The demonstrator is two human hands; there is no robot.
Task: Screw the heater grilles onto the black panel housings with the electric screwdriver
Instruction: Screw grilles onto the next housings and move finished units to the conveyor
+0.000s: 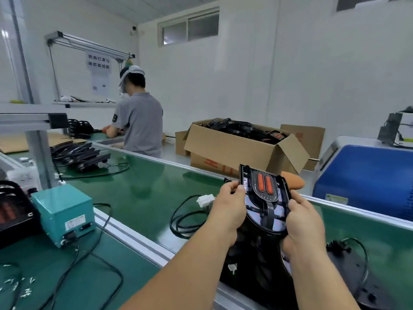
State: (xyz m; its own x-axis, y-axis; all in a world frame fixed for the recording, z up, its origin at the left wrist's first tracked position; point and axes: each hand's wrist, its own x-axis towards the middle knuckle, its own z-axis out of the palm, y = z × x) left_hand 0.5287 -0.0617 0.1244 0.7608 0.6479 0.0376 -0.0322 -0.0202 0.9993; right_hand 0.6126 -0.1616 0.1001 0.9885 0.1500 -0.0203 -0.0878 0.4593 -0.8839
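I hold a black panel housing (266,211) upright above the green conveyor belt (143,193), both hands on it. My left hand (228,209) grips its left edge and my right hand (304,220) grips its right edge. A grille (264,184) with two orange heater bars sits in the housing's upper part. A black cable with a white connector (204,200) trails from it onto the belt. More black housings (257,276) lie below my hands. No electric screwdriver shows in view.
A teal power box (64,213) stands at the left on the near bench, with cables. Stacked black parts (80,156) lie further along the belt. A person in grey (139,124) works beyond. An open cardboard box (241,148) of parts and a blue machine (366,182) stand behind the belt.
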